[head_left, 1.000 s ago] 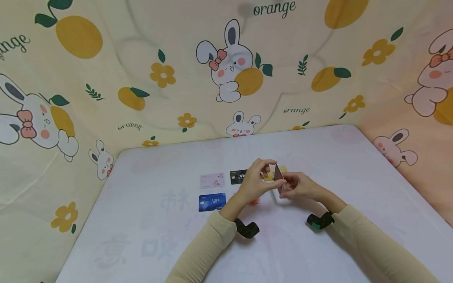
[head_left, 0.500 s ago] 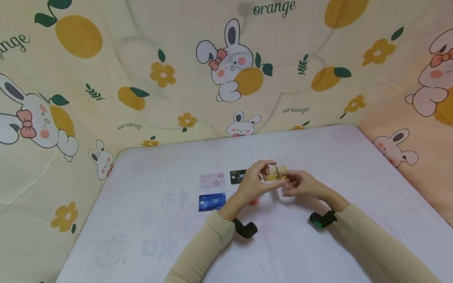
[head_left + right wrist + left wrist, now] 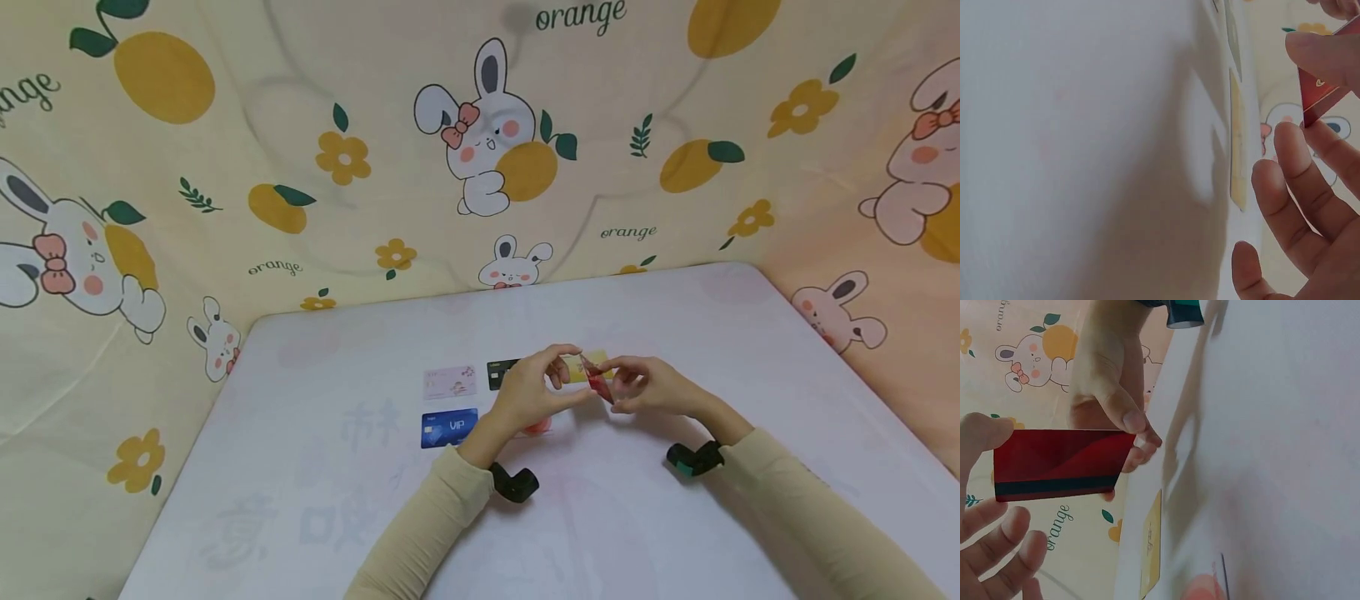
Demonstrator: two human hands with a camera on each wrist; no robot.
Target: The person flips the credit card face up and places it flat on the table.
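Observation:
A red card (image 3: 599, 384) is held up over the table between both hands, tilted. In the left wrist view the red card (image 3: 1063, 456) shows a dark stripe along one long side. My left hand (image 3: 528, 390) pinches one end between thumb and fingers. At the opposite end, my right hand (image 3: 660, 387) pinches the card between thumb and fingers. The right wrist view shows gold print on the red card (image 3: 1317, 94), partly covered by the right thumb. Behind the hands lies a yellow card (image 3: 597, 357), partly hidden.
Flat on the white table (image 3: 315, 467) lie a pink card (image 3: 450, 382), a blue VIP card (image 3: 449, 427) and a black card (image 3: 497, 375) partly behind the left hand. Another card with a red print (image 3: 538, 427) is mostly hidden by that hand. A patterned cloth (image 3: 405, 167) hangs behind.
The card has turned from a dark-looking side, through nearly edge-on, to show red. My right hand has shifted slightly right, and my left hand slightly left.

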